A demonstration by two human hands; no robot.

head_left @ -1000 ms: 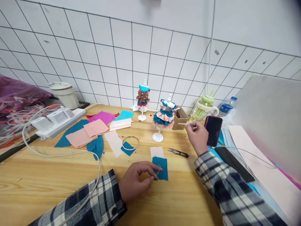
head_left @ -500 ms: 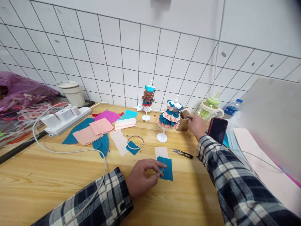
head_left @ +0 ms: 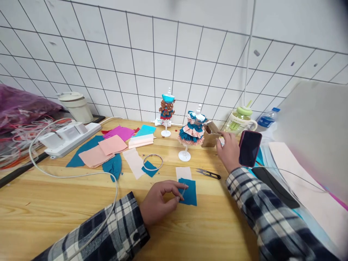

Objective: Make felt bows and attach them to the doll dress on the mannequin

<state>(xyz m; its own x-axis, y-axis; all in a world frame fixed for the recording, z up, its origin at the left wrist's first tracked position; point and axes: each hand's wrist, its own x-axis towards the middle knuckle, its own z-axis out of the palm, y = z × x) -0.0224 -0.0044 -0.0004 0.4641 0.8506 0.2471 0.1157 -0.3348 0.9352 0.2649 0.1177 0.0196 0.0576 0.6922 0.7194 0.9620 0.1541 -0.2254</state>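
Note:
My left hand is closed in a pinch on a thin clear strip, just over a blue-green paper square. Partly under that square lies a pale pink paper piece. My right hand has thumb and forefinger apart, with no held thing showing, beside a small brown cardboard box. Left of the box stands a mini dress form wearing a ruffled blue-green and pink paper dress. Black thread snips lie between my hands.
A second dress form stands behind. A bangle, pink paper and other coloured sheets lie left. A white cable crosses my left forearm from the power strip. A phone, a green-lidded cup and a bottle stand right.
My right hand has drawn back a little from the box and its fingers have parted. My left hand keeps its pinch on the strip. The view has shifted slightly to the right.

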